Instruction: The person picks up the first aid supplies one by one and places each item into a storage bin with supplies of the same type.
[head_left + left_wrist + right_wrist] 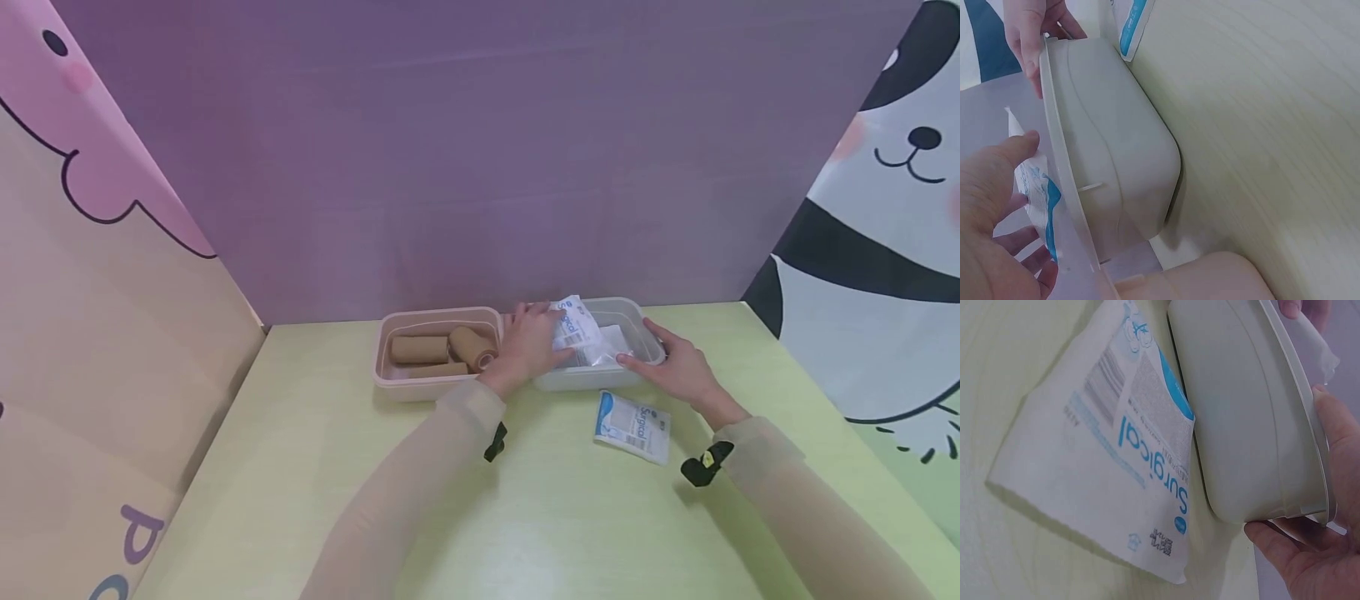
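Observation:
My left hand [531, 343] reaches over the left side of a pale grey plastic bin [588, 382]. Between its thumb and curled fingers is a white and blue packet [576, 327] printed "Surgical", tilted above the bin's contents. In the left wrist view the packet [1036, 194] appears nearly edge-on. My right hand [678, 367] grips the bin's right end, thumb on the rim and fingers round the outside, as the right wrist view shows. More white packaging [617, 340] lies inside the bin.
A second "Surgical" packet [633, 427] lies flat on the table [525, 517] in front of the bin. To the left, a pink bin [420, 390] holds several brown bandage rolls [418, 350]. A purple panel [480, 167] rises behind both bins.

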Available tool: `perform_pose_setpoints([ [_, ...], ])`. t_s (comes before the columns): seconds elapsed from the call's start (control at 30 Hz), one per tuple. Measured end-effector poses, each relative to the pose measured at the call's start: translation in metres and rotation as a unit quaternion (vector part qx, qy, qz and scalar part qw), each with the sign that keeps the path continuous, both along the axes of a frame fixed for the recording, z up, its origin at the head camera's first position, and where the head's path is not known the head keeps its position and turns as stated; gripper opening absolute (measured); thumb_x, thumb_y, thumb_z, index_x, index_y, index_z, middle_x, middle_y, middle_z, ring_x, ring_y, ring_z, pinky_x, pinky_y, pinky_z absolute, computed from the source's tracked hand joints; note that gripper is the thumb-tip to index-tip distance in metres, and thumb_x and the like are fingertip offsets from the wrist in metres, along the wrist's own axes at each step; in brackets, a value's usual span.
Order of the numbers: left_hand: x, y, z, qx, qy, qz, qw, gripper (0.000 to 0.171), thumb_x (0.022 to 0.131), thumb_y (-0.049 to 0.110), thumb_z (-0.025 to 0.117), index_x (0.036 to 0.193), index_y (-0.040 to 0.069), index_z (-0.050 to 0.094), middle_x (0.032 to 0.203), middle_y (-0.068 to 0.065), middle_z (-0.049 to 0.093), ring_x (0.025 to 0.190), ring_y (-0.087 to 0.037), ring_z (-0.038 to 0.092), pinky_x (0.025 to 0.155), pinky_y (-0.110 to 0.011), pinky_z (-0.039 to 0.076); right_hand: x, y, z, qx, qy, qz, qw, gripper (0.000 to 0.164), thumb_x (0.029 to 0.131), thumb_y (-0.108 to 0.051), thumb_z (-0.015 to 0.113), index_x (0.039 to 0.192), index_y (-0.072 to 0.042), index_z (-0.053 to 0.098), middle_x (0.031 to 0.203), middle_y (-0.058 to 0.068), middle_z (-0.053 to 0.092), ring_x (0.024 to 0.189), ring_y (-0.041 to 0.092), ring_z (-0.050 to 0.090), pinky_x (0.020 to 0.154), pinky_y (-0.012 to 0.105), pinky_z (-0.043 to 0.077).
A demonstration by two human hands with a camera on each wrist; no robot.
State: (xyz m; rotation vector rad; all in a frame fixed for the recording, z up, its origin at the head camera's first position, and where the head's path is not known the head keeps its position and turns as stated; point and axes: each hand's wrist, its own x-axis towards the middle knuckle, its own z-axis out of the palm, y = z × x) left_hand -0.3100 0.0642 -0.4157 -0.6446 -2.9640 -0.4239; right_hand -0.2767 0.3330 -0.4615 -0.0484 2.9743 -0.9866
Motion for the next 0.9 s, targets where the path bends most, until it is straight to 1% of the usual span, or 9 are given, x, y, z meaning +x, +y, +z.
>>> perform_pose_setpoints([
  [0.33, 0.001, 0.006, -0.003, 0.000, -0.006, -0.005, 1.0000, 0.070, 0.098, 0.054, 0.073, 0.159, 0.026, 0.052, 0.169, -0.002, 0.046, 0.146, -0.027, 0.045, 0.116, -0.044, 0.041, -0.001, 0.003, 0.000, 0.005, 0.005, 0.002, 1.000, 0.108, 0.096, -0.065, 0.068, 0.170, -0.004, 0.016, 0.163, 0.040, 0.035, 0.147, 0.060, 0.040, 0.116, 0.072, 0.039],
  [0.5, 0.001, 0.009, -0.007, 0.001, -0.007, -0.002, 1.0000, 0.070, 0.097, 0.054, 0.073, 0.159, 0.027, 0.052, 0.169, -0.001, 0.045, 0.150, -0.028, 0.042, 0.112, -0.042, 0.041, -0.003, 0.004, -0.002, 0.005, 0.008, 0.005, 1.000, 0.108, 0.097, -0.064, 0.069, 0.170, -0.005, 0.016, 0.163, 0.039, 0.035, 0.147, 0.059, 0.041, 0.116, 0.071, 0.041],
  [0.6, 0.001, 0.010, -0.011, 0.006, -0.005, -0.005, 1.0000, 0.070, 0.097, 0.053, 0.074, 0.158, 0.027, 0.053, 0.169, -0.002, 0.045, 0.152, -0.031, 0.040, 0.110, -0.042, 0.040, -0.002, 0.004, -0.002, 0.004, 0.012, 0.006, 1.000, 0.107, 0.097, -0.063, 0.069, 0.170, -0.005, 0.017, 0.163, 0.039, 0.036, 0.146, 0.059, 0.043, 0.115, 0.071, 0.042],
  [0.73, 0.000, 0.012, -0.014, 0.019, 0.000, -0.008, 0.9998, 0.070, 0.096, 0.051, 0.077, 0.157, 0.026, 0.054, 0.169, -0.003, 0.045, 0.151, -0.033, 0.041, 0.111, -0.045, 0.040, -0.001, 0.002, -0.001, -0.001, 0.014, 0.008, 1.000, 0.106, 0.097, -0.063, 0.069, 0.170, -0.004, 0.018, 0.163, 0.038, 0.037, 0.146, 0.058, 0.044, 0.115, 0.070, 0.043],
  [0.9, -0.001, 0.014, -0.015, 0.016, 0.002, -0.009, 0.9998, 0.072, 0.094, 0.053, 0.078, 0.157, 0.028, 0.054, 0.169, -0.003, 0.045, 0.149, -0.032, 0.042, 0.111, -0.044, 0.040, -0.001, 0.000, 0.000, 0.000, 0.011, 0.008, 1.000, 0.107, 0.097, -0.063, 0.069, 0.170, -0.004, 0.018, 0.163, 0.038, 0.037, 0.147, 0.057, 0.043, 0.115, 0.070, 0.042],
])
